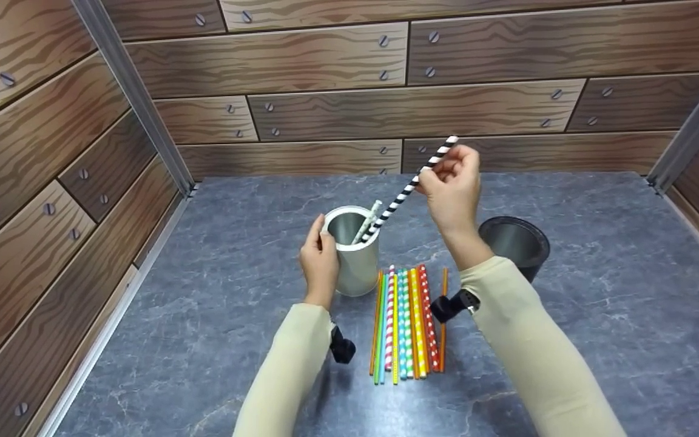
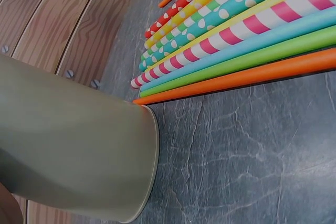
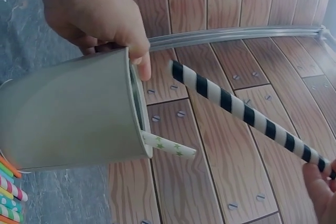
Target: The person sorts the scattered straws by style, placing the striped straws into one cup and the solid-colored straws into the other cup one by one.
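My left hand (image 1: 319, 264) grips the side of a pale grey cup (image 1: 358, 273) near its rim, the thumb at the edge. In the right wrist view the cup (image 3: 73, 114) has one white paper straw with green stars (image 3: 176, 147) sticking out of its mouth. My right hand (image 1: 455, 188) pinches a black-and-white striped paper straw (image 1: 407, 191) near its upper end. The straw slants down toward the cup; its lower end shows outside the mouth, apart from the rim, in the right wrist view. Only a dark edge of the left hand (image 2: 8, 208) enters the left wrist view.
Right of the cup's base, several coloured straws (image 1: 408, 340) lie side by side on the grey marbled table (image 1: 222, 267). One orange straw (image 1: 443, 346) lies slightly apart. A black cup (image 1: 534, 266) stands farther right, partly behind my right forearm. Wood-patterned walls (image 1: 325, 60) enclose the table.
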The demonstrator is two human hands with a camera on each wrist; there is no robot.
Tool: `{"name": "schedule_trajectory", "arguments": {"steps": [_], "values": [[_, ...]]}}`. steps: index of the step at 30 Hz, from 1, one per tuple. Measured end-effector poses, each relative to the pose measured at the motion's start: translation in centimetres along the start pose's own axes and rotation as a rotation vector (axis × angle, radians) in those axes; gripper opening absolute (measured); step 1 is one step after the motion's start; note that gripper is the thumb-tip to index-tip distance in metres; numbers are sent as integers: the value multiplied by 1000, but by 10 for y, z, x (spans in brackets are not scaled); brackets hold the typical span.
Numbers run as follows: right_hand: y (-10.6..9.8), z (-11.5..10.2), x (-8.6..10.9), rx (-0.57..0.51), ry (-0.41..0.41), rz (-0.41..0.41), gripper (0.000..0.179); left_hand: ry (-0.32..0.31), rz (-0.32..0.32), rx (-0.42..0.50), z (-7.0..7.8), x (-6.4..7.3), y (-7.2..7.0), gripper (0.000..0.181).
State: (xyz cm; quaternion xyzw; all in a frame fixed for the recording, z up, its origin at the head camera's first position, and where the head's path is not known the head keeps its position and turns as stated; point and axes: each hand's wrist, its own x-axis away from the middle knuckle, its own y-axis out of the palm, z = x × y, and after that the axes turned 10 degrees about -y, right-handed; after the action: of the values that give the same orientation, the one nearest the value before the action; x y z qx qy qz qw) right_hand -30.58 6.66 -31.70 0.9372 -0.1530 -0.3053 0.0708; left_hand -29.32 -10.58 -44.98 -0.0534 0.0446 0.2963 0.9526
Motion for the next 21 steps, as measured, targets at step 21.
{"name": "schedule_trajectory", "arguments": {"steps": [21], "values": [[17, 46, 45, 68, -415, -85, 36, 7, -10, 6, 0, 1, 0, 40]]}}
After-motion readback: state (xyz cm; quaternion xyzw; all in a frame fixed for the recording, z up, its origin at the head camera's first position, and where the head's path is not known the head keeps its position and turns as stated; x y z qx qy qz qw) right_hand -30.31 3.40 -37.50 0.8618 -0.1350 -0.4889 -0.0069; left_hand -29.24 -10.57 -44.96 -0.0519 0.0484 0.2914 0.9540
